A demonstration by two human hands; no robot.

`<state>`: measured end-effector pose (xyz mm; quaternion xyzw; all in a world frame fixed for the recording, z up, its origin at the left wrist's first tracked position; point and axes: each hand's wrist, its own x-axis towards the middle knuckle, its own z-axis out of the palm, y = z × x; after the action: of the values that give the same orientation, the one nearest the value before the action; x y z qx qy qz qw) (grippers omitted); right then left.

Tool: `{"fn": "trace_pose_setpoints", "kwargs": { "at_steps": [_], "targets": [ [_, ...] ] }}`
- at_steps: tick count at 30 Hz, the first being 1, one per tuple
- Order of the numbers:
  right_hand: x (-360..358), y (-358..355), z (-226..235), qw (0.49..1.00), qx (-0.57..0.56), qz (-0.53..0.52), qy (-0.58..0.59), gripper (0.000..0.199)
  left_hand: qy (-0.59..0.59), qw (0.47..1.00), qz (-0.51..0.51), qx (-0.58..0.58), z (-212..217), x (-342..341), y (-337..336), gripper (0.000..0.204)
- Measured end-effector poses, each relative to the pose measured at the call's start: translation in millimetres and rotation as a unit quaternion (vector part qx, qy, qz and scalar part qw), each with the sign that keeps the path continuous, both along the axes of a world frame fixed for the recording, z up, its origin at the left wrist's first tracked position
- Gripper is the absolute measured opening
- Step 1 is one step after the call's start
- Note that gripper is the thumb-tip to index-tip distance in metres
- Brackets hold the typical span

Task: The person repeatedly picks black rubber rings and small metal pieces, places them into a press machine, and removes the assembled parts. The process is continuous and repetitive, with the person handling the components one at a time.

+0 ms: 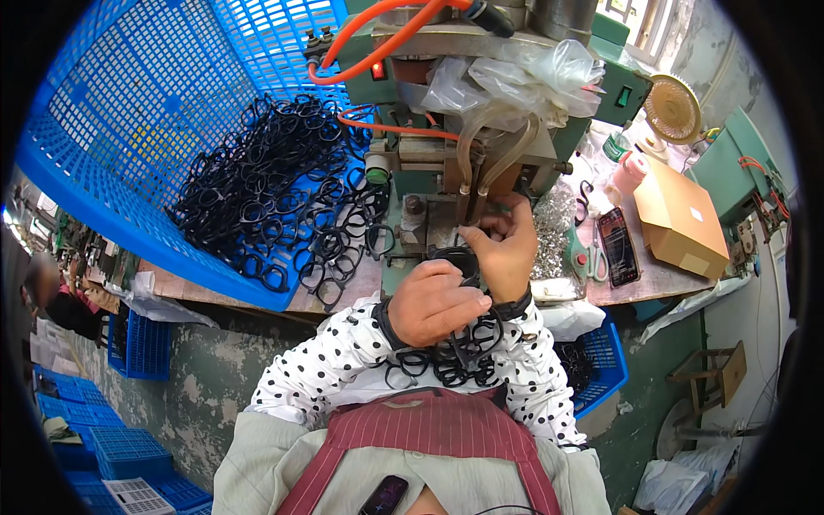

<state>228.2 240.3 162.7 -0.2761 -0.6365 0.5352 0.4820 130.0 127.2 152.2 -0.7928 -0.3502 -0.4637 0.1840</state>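
Note:
Bent over the top of several black eyeglass frames (pixel 463 260), my left hand (pixel 436 306) is closed around them, its fingertips hidden from above. My right hand (pixel 508 249) pinches a black eyeglass frame at the work point of a green bench machine (pixel 410 225), thumb and forefinger just below two clear tubes (pixel 506 150). What exactly lies between those fingertips is partly hidden. More black frames (pixel 455 365) lie in my lap, under my wrists.
A large blue basket (pixel 94 197) on the left holds a heap of black frames (pixel 292 189). Right of the machine lie small metal parts (pixel 552 232), scissors (pixel 590 260), a phone (pixel 618 247) and a cardboard box (pixel 680 215). Another blue basket (pixel 605 360) stands below.

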Motion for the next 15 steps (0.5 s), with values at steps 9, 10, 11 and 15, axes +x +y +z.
{"fn": "trace_pose_setpoints", "kwargs": {
  "at_steps": [9, 10, 11, 15],
  "targets": [
    [65, 94, -81, 0.824, 0.241, -0.338, -0.385, 0.031, 0.016, 0.993, -0.069, -0.090, -14, -9, 22, 0.047],
    [80, 108, -98, 0.831, 0.216, -0.303, -0.413, 0.030, 0.018, 0.993, -0.068, -0.091, -14, -11, 22, 0.047],
    [92, 114, -109, 0.835, 0.188, -0.271, -0.441, 0.029, 0.021, 0.993, -0.070, -0.097, -15, -11, 22, 0.047],
    [97, 87, -99, 0.818, 0.288, -0.215, -0.448, 0.031, 0.019, 0.992, -0.065, -0.107, -16, -11, 19, 0.047]
  ]
}}
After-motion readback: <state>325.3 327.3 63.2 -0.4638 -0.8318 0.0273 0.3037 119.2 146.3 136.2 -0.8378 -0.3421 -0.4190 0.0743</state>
